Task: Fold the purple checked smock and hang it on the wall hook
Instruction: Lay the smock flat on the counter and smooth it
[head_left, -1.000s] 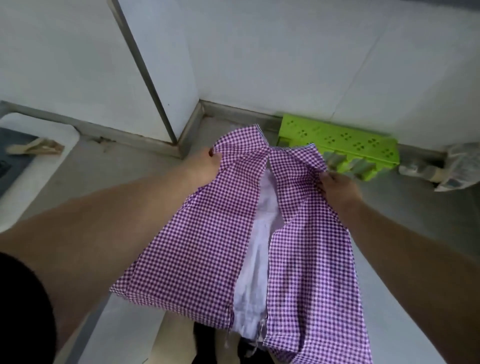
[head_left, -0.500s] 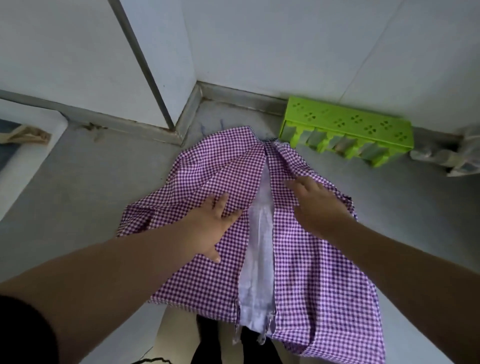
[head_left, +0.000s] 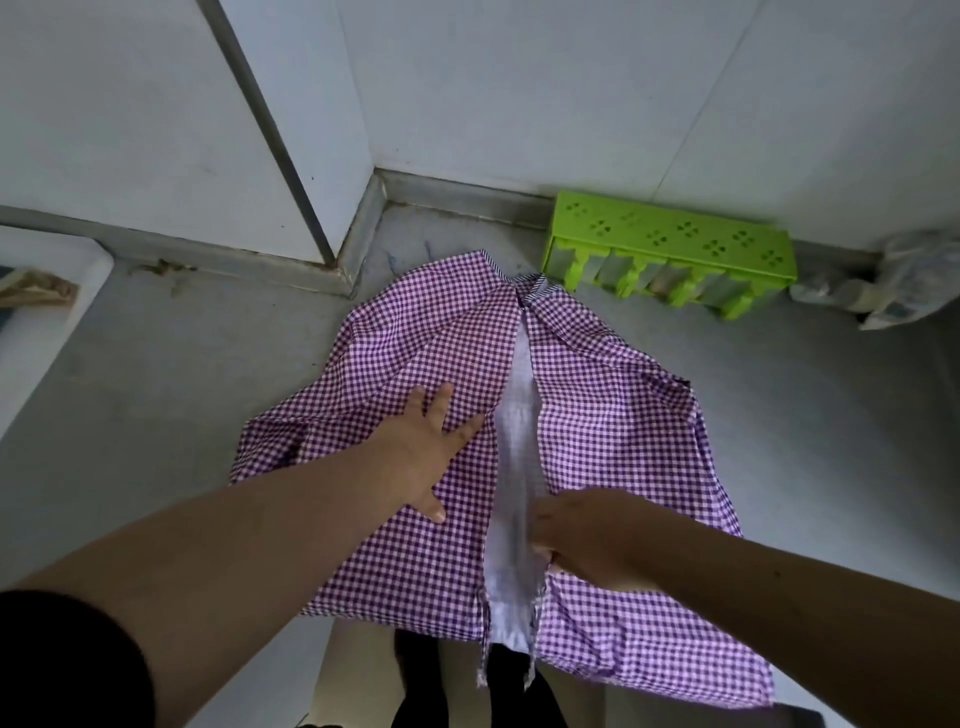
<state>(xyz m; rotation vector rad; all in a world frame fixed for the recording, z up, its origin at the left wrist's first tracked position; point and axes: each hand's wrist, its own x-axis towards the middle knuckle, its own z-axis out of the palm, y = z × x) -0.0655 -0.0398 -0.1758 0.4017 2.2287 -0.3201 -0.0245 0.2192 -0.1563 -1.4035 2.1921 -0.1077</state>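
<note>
The purple checked smock (head_left: 613, 415) lies spread on the grey surface, collar away from me, its front open along a white inner strip (head_left: 514, 447). My left hand (head_left: 421, 457) presses flat on the left panel with its fingers straight and spread. My right hand (head_left: 587, 540) is at the inner edge of the right panel, lower down and nearer to me. Its fingers look curled over that edge beside the white strip, though they are blurred. The smock's hem hangs over the near edge.
A lime green plastic rack (head_left: 670, 244) stands against the back wall just beyond the collar. A crumpled plastic bag (head_left: 904, 280) lies at the far right. A white tray (head_left: 47, 312) holding a brownish item sits at the left. White walls meet in a corner behind.
The smock went from held up by the collar to lying flat. Since half a second ago my right hand slid down the right panel toward me; my left hand stays flat.
</note>
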